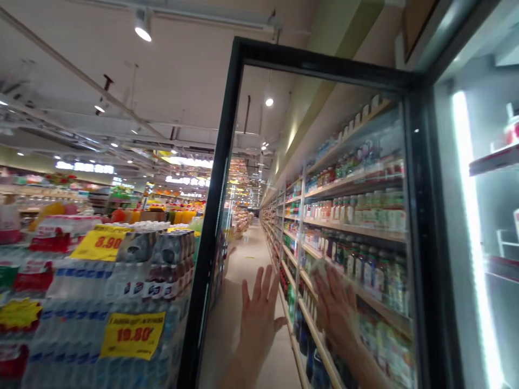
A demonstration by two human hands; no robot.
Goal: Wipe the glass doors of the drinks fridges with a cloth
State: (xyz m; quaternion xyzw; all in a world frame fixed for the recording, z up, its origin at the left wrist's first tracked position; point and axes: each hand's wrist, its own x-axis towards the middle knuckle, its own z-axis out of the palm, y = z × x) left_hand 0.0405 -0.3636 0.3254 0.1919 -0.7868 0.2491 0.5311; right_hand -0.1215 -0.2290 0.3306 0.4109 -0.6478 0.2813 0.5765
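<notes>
A glass cooler door with a black frame (pixel 221 178) stands swung out in front of me. My left hand (pixel 259 308) is raised at the door's glass pane, fingers spread and thumb out, holding nothing; whether the palm touches the glass I cannot tell. Further right, my right hand (pixel 338 308) presses a pale, crumpled cloth (pixel 319 270) against the pane. Its fingers lie over the cloth, which is partly hidden and a little blurred.
To the right is the cooler's interior with a bright light strip (pixel 472 232) and a shelf (pixel 492 162). Rows of bottles (pixel 368 210) show in the pane. Stacked bottle packs (pixel 77 302) with yellow price signs (pixel 133 335) stand left of the door. An aisle floor (pixel 247 248) runs ahead.
</notes>
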